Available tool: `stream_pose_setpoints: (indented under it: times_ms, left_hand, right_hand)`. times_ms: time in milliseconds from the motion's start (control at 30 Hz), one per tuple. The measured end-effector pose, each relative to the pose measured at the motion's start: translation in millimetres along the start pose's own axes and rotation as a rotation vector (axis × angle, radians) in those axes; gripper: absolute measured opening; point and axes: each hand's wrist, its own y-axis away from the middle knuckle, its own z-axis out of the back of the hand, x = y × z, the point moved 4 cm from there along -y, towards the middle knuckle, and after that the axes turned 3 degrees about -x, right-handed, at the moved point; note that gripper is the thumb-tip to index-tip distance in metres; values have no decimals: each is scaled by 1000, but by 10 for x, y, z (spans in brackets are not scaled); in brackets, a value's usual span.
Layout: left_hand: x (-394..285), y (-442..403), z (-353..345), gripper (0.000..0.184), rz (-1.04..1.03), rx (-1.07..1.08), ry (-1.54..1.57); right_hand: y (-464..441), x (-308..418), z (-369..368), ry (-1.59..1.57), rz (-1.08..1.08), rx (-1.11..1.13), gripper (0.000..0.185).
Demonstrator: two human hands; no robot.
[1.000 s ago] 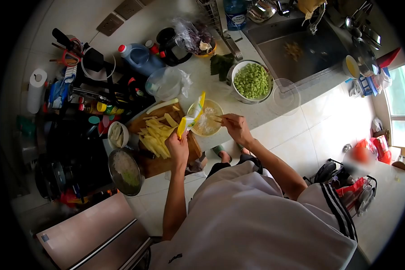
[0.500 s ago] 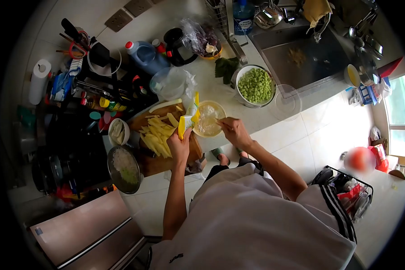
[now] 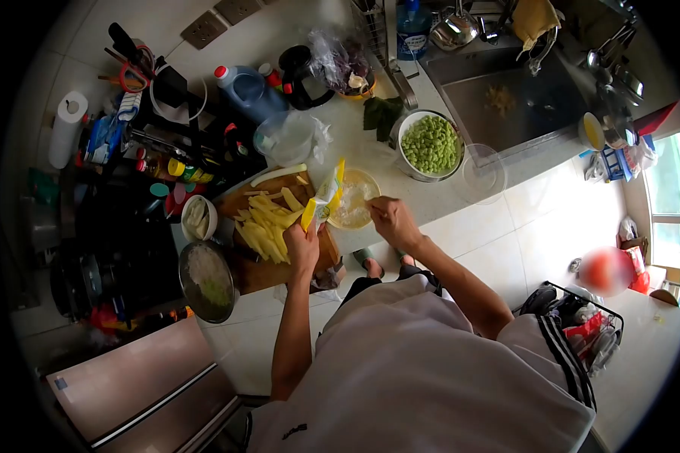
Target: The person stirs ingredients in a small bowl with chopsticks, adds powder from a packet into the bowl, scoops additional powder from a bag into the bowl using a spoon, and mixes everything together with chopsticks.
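My left hand (image 3: pixel 302 245) is closed around the lower end of a yellow-and-white packet (image 3: pixel 326 198), which stands tilted at the left edge of a pale yellow bowl (image 3: pixel 353 226). White powder (image 3: pixel 354 198) lies inside that bowl. My right hand (image 3: pixel 394 222) is closed at the bowl's right rim. It appears to grip a thin stirring utensil dipping into the powder, but most of it is hidden by the fingers. Left of the packet, pale yellow cut strips (image 3: pixel 264 226) are heaped on a wooden cutting board (image 3: pixel 326 249).
A pot of chopped green beans (image 3: pixel 431 145) stands right of the bowl, beside a clear round lid (image 3: pixel 483 174) and the sink (image 3: pixel 506 140). A metal pan (image 3: pixel 208 283) sits at the board's left, with a white bowl (image 3: pixel 199 219) behind. Bottles (image 3: pixel 249 92) line the back.
The packet has tipped a little to the right, showing more of its printed face. My right hand has shifted slightly at the bowl. The whole view has moved a little.
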Motion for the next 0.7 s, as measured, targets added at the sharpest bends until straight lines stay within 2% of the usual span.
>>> stream_pose_setpoints:
  times_ms: [167, 200, 267, 367, 433, 467, 600, 700]
  left_hand:
    - [-37, -8, 16, 11, -41, 15, 32]
    - [-87, -16, 37, 11, -45, 10, -9]
    - [-200, -19, 44, 11, -53, 4, -86]
    - [181, -45, -34, 12, -27, 33, -137]
    - [162, -16, -18, 14, 33, 22, -5]
    - [135, -37, -28, 15, 57, 15, 66]
    - [62, -39, -3, 17, 43, 2, 84]
    - [31, -51, 26, 18, -9, -24, 113]
  right_hand:
    - [-93, -133, -32, -91, -26, -41, 6]
    - [-47, -124, -2, -13, -85, -2, 7]
    - [35, -5, -44, -38, -29, -14, 8]
    - [-26, -43, -81, -71, -34, 8, 8]
    - [-85, -150, -48, -74, -90, -14, 8]
    - [-20, -143, -14, 55, -21, 69, 8]
    - [-66, -64, -114, -169, -8, 6, 9]
    - [-58, -88, 16, 35, -8, -15, 9]
